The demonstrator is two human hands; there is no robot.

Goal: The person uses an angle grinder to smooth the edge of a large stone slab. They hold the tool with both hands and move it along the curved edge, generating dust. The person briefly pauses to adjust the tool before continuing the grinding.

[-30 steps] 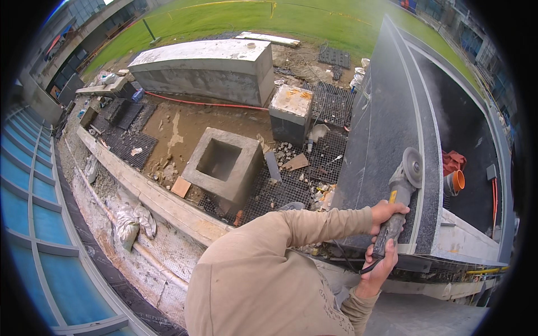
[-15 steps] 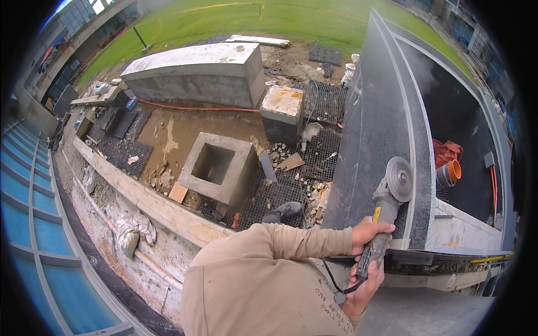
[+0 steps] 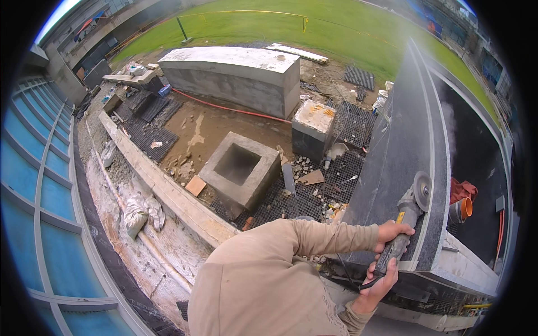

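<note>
My left hand [image 3: 394, 233] is wrapped round the front of an angle grinder [image 3: 404, 219], just behind its head. My right hand [image 3: 382, 283] grips the rear of the tool, where a black cord hangs down. The round grinding disc [image 3: 422, 191] stands tilted on edge, at or against the pale strip along the edge of a dark grey stone-clad wall [image 3: 386, 173]; exact contact is hard to make out. Thin dust hangs about the far end of the wall. Both tan sleeves reach in from the lower middle.
Inside the walled box lie an orange pipe end [image 3: 465, 208] and red cloth [image 3: 462, 190]. Leftward stand a hollow concrete block [image 3: 238, 168], a square pillar [image 3: 314, 129] and a long concrete bench [image 3: 235, 78]. Black grid mats [image 3: 353, 126] and rubble cover the ground. Blue glazed panels [image 3: 70, 224] line the left.
The view has swung, so the surroundings sit further right and lower. Both hands still hold the grinder; its disc now appears more edge-on, close to the wall's pale strip.
</note>
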